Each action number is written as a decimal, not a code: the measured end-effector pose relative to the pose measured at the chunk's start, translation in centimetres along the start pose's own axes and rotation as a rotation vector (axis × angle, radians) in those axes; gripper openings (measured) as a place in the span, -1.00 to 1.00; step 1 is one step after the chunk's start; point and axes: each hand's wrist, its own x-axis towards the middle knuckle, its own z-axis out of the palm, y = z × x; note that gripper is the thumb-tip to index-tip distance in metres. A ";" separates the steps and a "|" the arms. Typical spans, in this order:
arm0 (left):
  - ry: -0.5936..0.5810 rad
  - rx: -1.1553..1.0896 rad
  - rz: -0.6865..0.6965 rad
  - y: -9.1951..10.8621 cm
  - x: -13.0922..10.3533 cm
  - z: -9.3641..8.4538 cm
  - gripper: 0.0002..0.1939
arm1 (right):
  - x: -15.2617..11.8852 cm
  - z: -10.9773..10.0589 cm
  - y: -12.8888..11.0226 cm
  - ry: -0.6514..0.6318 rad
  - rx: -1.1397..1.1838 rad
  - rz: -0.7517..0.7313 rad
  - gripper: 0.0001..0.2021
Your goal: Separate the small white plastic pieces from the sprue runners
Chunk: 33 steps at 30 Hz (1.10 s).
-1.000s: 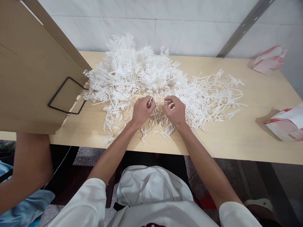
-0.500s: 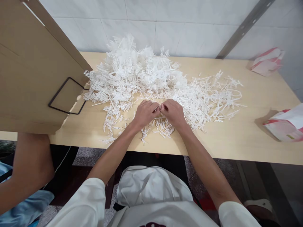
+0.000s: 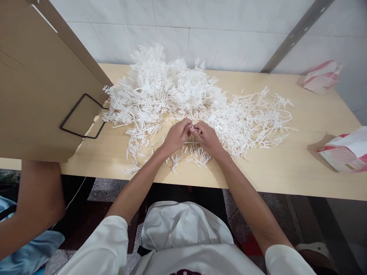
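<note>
My left hand (image 3: pixel 177 134) and my right hand (image 3: pixel 208 138) meet just in front of a big heap of white branching plastic strands (image 3: pixel 174 86). Fingers and thumbs of both are pinched together around a small piece of white strand, mostly hidden between the fingertips. Below and around my hands lie small loose white pieces (image 3: pixel 200 157) on the pale wooden table (image 3: pixel 275 168). To the right of my right hand the heap thins into longer, tangled strands (image 3: pixel 265 118).
A tall cardboard sheet (image 3: pixel 43 88) with a black wire frame (image 3: pixel 82 116) stands at the left. Beyond it shows another person's arm (image 3: pixel 41 194). Two red-and-white paper bags, one near (image 3: pixel 345 151) and one far (image 3: pixel 322 78), stand at the right. A tiled wall (image 3: pixel 229 46) backs the table.
My fingers have shifted: the left hand has turned more upright and the right fingers have opened out slightly, with both thumbs still close together. The heap looks the same.
</note>
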 end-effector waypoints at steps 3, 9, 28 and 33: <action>-0.032 0.097 0.033 0.0 -0.1 -0.1 -0.82 | 0.1 -0.3 -0.3 -0.086 -0.033 0.001 -0.67; -0.060 0.421 0.095 0.0 -0.5 0.3 -0.75 | 0.0 0.0 -0.8 0.003 -0.175 0.092 -0.75; -0.001 0.406 0.111 0.0 -0.4 0.4 -0.77 | -0.5 0.5 0.3 0.275 -0.122 0.109 -0.83; 0.027 0.167 0.034 0.3 -0.2 0.1 -0.80 | -0.2 0.2 -0.1 0.123 0.016 0.063 -0.80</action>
